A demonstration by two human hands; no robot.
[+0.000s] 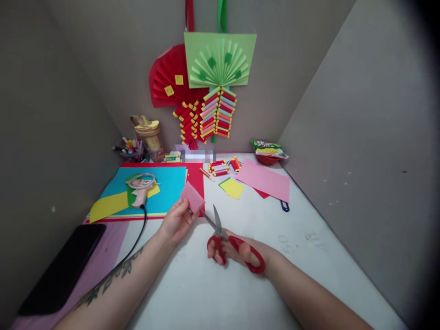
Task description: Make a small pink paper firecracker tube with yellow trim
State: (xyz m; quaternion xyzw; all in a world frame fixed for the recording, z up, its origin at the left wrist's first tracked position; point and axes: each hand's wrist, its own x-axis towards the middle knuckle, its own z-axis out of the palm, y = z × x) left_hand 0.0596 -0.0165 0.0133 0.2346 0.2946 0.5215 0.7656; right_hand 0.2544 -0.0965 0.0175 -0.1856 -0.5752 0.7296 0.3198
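My left hand [178,220] is closed on a small pink paper square [192,197], pinched by its lower left edge between thumb and fingers. Red-handled scissors [217,228] are in my right hand [237,252], with thumb and fingers through the loops. The blades are spread apart and point up and left, one tip close to the paper's lower right corner. Whether that tip touches the paper I cannot tell.
Blue sheets [168,183] with a glue gun [140,198] lie left, its cord running toward my left arm. Behind are yellow paper [233,188], paper rolls [220,168] and a pink sheet [264,179]. A black tablet-like object [63,270] lies front left. Paper fans [220,62] hang behind.
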